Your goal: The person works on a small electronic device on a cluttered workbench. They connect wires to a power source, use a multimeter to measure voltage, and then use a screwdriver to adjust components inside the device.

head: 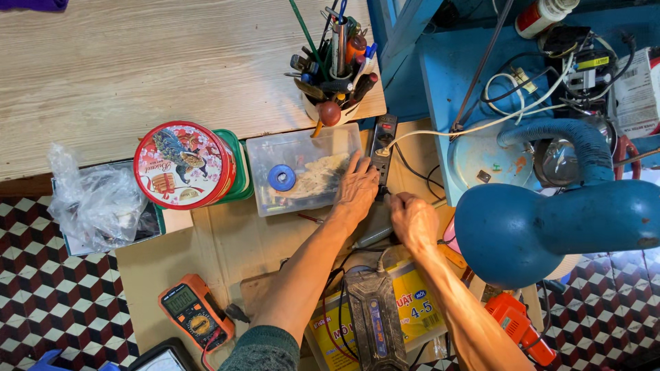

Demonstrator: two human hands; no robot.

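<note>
The black power strip [382,148] lies on the cardboard-covered surface, running away from the person, and serves as the anchor here. The left hand [356,187] rests with its fingers spread flat, released rather than gripping, its fingertips touching the near left edge of the strip and its palm overlapping the right end of a clear plastic box [302,168] just left of the strip. Inside that box sit a blue ring-shaped roll and some pale loose bits. The right hand [413,221] is just below the near end of the strip, curled into a loose fist with the knuckles up; whether it pinches anything cannot be told. A white cable [440,132] leaves the strip and runs right toward a blue shelf cluttered with wires. Left of the strip, beyond the box, stands a round red tin [182,165] with a peacock on its lid, stacked on green containers. Above the strip, a cup crammed with screwdrivers and pens [335,62] stands on the pale wooden tabletop. To the strip's right, a blue desk lamp [550,223] looms close to the camera. Well below the strip, between the forearms, sits a dark charger-like device on a yellow box [412,309], and far down left lies an orange multimeter [194,312].
</note>
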